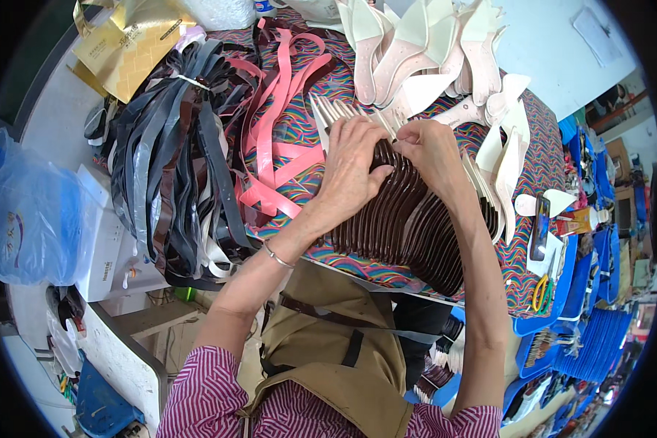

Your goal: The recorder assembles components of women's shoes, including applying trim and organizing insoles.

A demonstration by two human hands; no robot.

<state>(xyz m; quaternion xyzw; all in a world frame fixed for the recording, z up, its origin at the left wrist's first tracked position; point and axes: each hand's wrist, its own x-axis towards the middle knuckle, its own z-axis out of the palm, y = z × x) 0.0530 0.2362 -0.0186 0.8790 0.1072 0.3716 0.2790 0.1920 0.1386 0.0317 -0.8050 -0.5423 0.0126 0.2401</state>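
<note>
A tightly packed row of shoe insoles (376, 223), glossy dark brown along their near edges and pale at the far tips, lies on the patterned cloth before me. My left hand (352, 162) grips across the far part of the row, fingers over the pale tips and thumb on the brown edges. Close beside it, my right hand (427, 150) is pinched at the tip of one insole; its fingertips partly hide what they hold. Just beyond my hands, cream and pale pink insoles (401, 55) lie fanned in a loose heap, with more along the row's right side.
Pink strips (274, 139) and a tied bundle of black strips (171, 146) lie to the left. At the right are yellow-handled scissors (540, 293), a dark phone-like object (540, 228) and a glue bottle (580, 220). Blue trays (573, 281) stand past the table's right edge.
</note>
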